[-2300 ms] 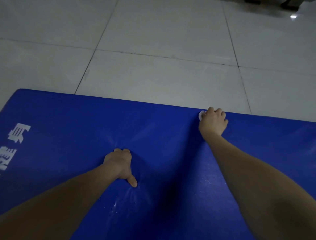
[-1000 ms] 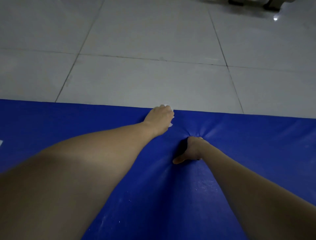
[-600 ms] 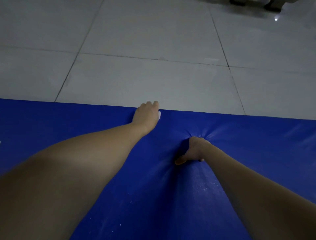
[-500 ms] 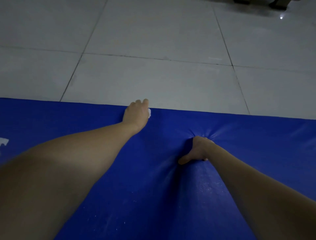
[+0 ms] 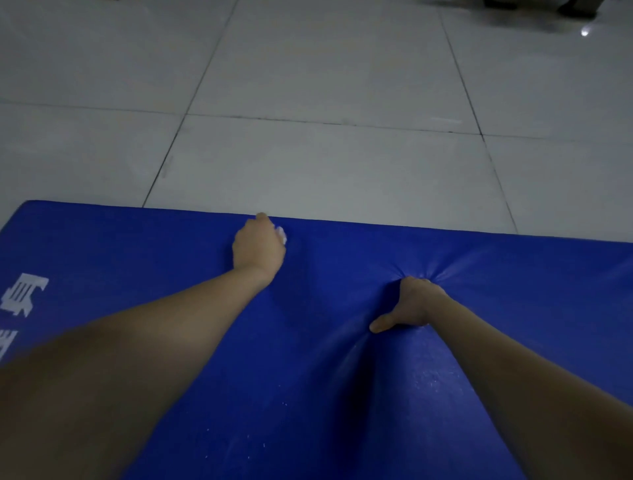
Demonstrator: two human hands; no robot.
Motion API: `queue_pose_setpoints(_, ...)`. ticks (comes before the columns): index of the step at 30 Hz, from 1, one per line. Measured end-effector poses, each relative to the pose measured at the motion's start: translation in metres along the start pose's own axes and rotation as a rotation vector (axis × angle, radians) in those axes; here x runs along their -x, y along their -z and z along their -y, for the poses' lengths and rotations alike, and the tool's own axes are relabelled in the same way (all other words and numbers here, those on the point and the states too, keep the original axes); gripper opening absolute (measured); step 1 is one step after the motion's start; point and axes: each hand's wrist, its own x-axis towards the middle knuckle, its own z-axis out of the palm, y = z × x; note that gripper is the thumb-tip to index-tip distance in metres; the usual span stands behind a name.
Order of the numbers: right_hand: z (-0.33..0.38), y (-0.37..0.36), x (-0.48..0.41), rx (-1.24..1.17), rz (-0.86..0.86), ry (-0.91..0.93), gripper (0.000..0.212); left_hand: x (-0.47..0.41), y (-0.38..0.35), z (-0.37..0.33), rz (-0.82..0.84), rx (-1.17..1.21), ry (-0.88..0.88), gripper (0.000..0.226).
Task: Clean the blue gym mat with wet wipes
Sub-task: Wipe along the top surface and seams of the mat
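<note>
The blue gym mat [image 5: 144, 253] fills the lower half of the view, its far edge running along the floor. My left hand [image 5: 257, 247] lies at that far edge, fingers curled round a crumpled white wet wipe [image 5: 281, 234] that shows at its right side and is pressed to the mat. My right hand [image 5: 412, 303] is a fist with the thumb sticking out to the left. It holds nothing, and its knuckles push a dent with radiating creases into the mat.
Pale tiled floor [image 5: 325, 154] lies beyond the mat. White lettering [image 5: 24, 295] is printed near the mat's left end. Small white specks [image 5: 430, 378] dot the surface near my right forearm. Dark objects [image 5: 534, 4] stand at the top right.
The wipe has passed from my right hand to my left. My left hand has slid left along the far edge with it, while my right fist stays pressed into the mat.
</note>
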Motion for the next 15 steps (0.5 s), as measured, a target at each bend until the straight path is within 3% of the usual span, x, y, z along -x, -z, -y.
queue_pose_setpoints(6, 0.0, 0.001, 0.002, -0.006, -0.009, 0.014, 0.101, 0.038, -0.039, -0.08, 0.198, 0.023, -0.209, 0.024)
queue_pose_setpoints(11, 0.003, 0.001, 0.001, -0.003, -0.022, 0.018, 0.097, 0.051, -0.058, -0.099, 0.269, -0.275, -0.599, 0.012)
queue_pose_setpoints(15, 0.0, 0.001, 0.001, -0.028, -0.024, 0.017, 0.111, 0.035, -0.038, -0.065, 0.203, -0.299, -0.554, 0.016)
